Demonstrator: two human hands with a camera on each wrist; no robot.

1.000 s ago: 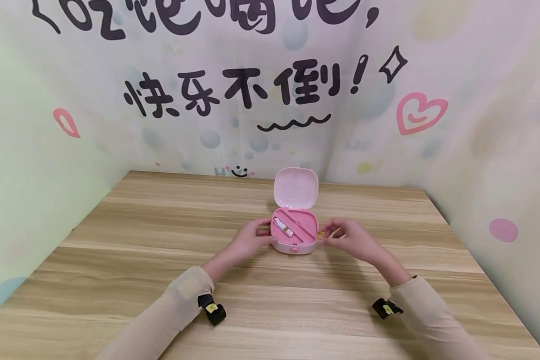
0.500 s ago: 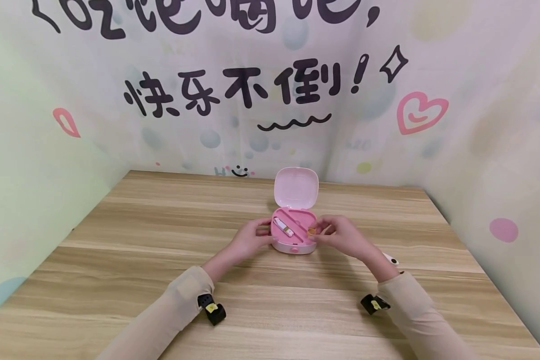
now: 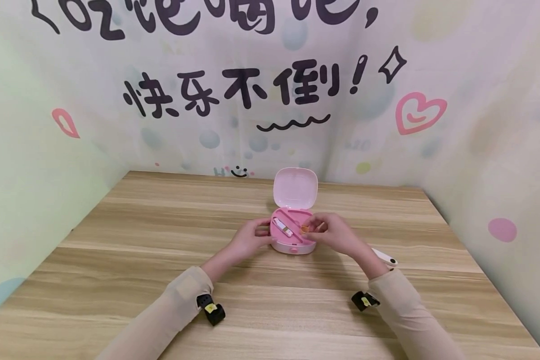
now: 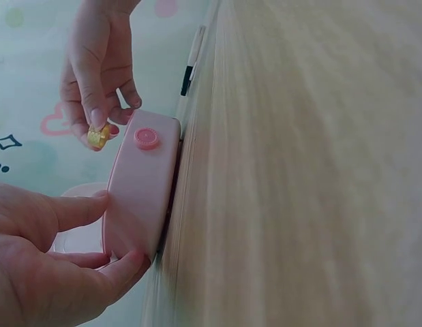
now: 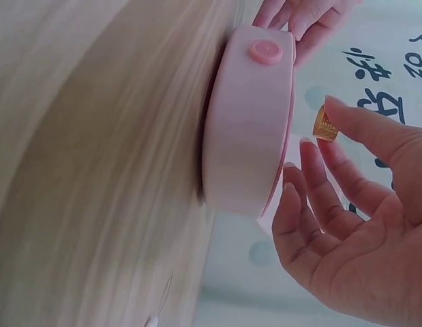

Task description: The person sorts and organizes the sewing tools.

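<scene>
A small pink-and-white sewing box (image 3: pixel 292 248) stands on the table with its lid (image 3: pixel 295 187) raised at the back. My left hand (image 3: pixel 247 240) grips the box's left side, thumb near the top edge and fingertips lower on the wall in the left wrist view. Between thumb and fingertip, my right hand (image 3: pixel 335 234) pinches a gold, dimpled ring thimble (image 5: pixel 325 126). The thimble is over the right part of the pink inner tray (image 3: pixel 299 217). A slim white item (image 3: pixel 282 227) with a gold-brown band lies in the tray's left compartment, beside a slanting divider.
On the wooden table (image 3: pixel 252 310), a white handle-like item (image 3: pixel 385 257) with a dark spot lies partly hidden behind the right wrist. A printed cloth (image 3: pixel 234 140) hangs behind the table's far edge.
My right hand has carried the thimble leftward from beside the box to over its tray. The white item on the table has come into view behind the right wrist. The left hand stays put.
</scene>
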